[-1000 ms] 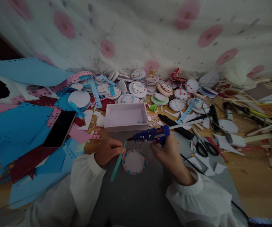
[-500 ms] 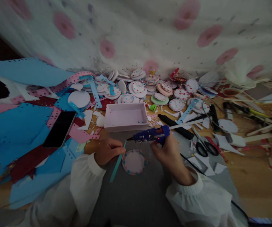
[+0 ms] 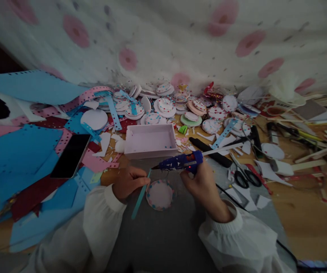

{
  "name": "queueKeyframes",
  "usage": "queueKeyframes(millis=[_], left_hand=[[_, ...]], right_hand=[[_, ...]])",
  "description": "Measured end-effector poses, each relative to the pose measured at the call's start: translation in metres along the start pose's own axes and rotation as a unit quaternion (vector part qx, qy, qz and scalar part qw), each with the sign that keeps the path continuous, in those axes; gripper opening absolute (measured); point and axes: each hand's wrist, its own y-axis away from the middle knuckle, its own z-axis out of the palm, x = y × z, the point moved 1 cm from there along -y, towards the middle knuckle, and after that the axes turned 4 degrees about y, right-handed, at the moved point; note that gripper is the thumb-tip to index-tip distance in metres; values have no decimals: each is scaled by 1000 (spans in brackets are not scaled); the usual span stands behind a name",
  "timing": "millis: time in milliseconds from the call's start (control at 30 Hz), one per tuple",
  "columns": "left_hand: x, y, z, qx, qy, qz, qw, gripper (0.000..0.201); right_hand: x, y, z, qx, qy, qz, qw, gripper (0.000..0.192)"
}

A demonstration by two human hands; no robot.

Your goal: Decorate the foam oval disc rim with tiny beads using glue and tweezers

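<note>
My left hand pinches a narrow blue-green paper strip near its upper end, and the strip slants down toward me. In my right hand is a blue hot glue gun, gripped by its handle with a small red light showing on its side. The gun's dark nozzle points left and meets, or nearly meets, the strip's top end. A white stick, likely glue, runs out of the gun's back. Just right of the strip, a round pale disc with blue and red dots around its rim lies flat on the grey mat.
A pale pink open box stands behind the glue gun. Many decorated paper discs are heaped along the curtain. A phone rests on coloured sheets at left. Scissors, paper scraps and a black cord lie at right.
Almost nothing differs. The whole view has shifted very slightly, while both hands, the glue gun and the strip keep the same places relative to each other.
</note>
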Motion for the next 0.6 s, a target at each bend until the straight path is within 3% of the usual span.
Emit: queueKeyframes(millis=[100,200,367,500,600], left_hand=[[0,0,1,1,21,-13,1000,39],[1,1,1,6,20,-20,1000,38],[1,1,2,25,32,-21,999,35],[0,1,2,24,51,-37,998,33],[1,1,2,12,57,-34,998,33]], right_hand=[[1,-1,-3,2,53,22,998,26],[5,-6,-9,-6,102,91,991,31],[20,-10,-13,-65,88,191,976,33],[28,-5,-6,-95,121,162,975,33],[28,-5,-5,-46,223,102,968,31]])
